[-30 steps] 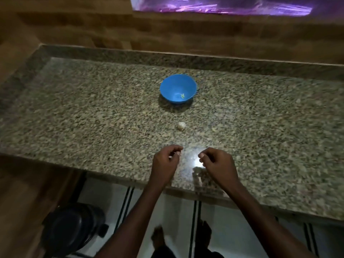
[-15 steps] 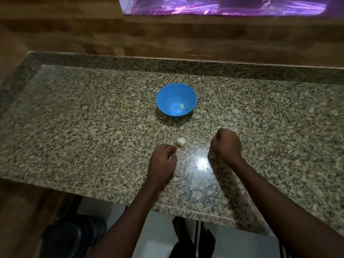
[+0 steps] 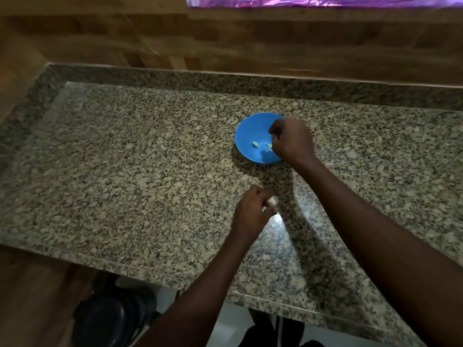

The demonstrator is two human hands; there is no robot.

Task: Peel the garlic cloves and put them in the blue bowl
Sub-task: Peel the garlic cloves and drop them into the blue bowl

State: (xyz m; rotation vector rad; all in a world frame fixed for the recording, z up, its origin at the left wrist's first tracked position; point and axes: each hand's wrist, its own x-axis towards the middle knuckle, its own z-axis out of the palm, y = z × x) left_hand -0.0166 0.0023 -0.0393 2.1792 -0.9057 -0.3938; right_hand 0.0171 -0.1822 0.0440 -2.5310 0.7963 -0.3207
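The blue bowl [image 3: 246,136] stands on the granite counter [image 3: 140,171] right of centre, with two small pale garlic pieces [image 3: 255,144] lying inside. My right hand [image 3: 292,141] hovers over the bowl's right half, fingers curled downward; nothing shows between them. Nearer the front, my left hand [image 3: 250,211] pinches a whitish unpeeled garlic piece [image 3: 272,201] just above the counter.
A wooden wall runs behind the counter, with a purple-lit strip [image 3: 325,1] at the top. A dark round object [image 3: 112,319] sits on the floor below the counter's front edge. My right forearm crosses the counter's right front.
My right hand moved from the counter up over the bowl, which now holds a second pale piece. My left hand reached the garlic piece on the counter and took hold of it.
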